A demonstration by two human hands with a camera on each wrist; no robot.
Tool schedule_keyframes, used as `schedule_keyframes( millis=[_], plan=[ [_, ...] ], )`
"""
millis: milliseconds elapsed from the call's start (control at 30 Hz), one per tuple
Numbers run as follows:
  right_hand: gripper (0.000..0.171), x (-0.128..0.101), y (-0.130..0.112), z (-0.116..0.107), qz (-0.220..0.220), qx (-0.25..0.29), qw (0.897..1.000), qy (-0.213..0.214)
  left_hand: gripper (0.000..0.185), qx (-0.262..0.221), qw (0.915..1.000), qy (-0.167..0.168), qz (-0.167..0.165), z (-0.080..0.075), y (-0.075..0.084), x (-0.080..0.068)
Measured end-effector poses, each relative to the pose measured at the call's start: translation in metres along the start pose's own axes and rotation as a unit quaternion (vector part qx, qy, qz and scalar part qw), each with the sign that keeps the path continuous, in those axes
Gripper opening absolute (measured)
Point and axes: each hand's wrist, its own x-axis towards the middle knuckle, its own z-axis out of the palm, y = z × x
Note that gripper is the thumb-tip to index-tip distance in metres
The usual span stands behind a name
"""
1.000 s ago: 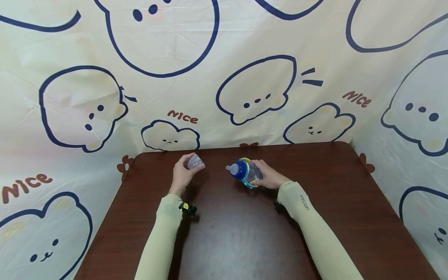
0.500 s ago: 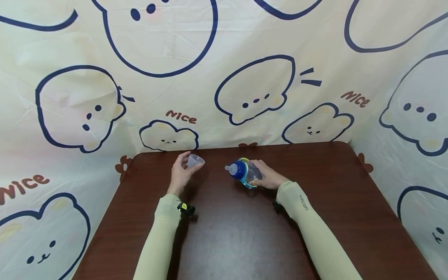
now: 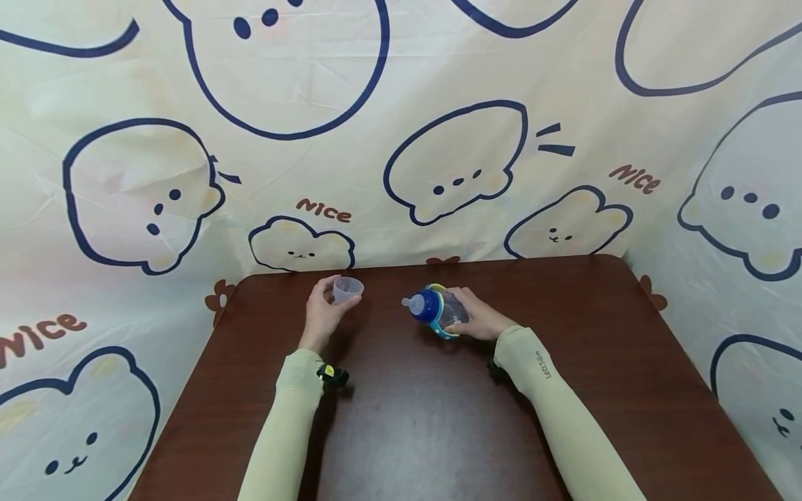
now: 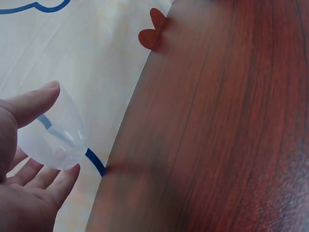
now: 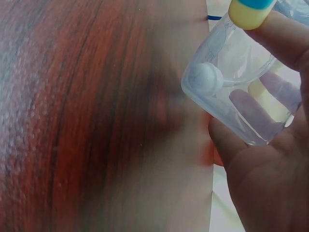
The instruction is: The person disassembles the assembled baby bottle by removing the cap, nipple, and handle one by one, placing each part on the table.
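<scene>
Left hand [image 3: 322, 313] pinching clear cap [image 3: 347, 289], right hand [image 3: 479, 316] gripping bottle [image 3: 435, 307], near table's far edge [image 3: 501, 259]

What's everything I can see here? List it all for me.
clear cap: one, see-through plastic, held above the table's far left part
baby bottle: one, clear body, blue collar, pale spout, yellow-and-blue handles, tilted with spout pointing left
table: one, dark reddish-brown wood
backdrop cloth: one, cream with navy cartoon outlines and "Nice" lettering, behind and beside the table
sleeves: two, pale green
left hand: pinches the clear cap
right hand: grips the baby bottle
</scene>
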Motion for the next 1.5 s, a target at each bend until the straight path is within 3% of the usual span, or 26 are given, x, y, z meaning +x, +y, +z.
schedule_keyframes(
  millis=[433, 700, 1500],
  plan=[
    [0.082, -0.003, -0.006, 0.001, -0.007, 0.007, 1.000, 0.001, 0.071, 0.001, 0.9999, 0.001, 0.016, 0.000, -0.002, -0.001],
    [0.082, -0.003, 0.000, 0.003, 0.009, 0.012, 1.000, 0.009, 0.073, -0.005, 0.9999, -0.013, -0.004, 0.002, -0.005, 0.004],
    [0.082, -0.002, -0.004, 0.006, -0.002, 0.013, 1.000, 0.006, 0.072, 0.015, 0.9995, -0.004, -0.027, -0.004, -0.018, 0.003]
  ],
)
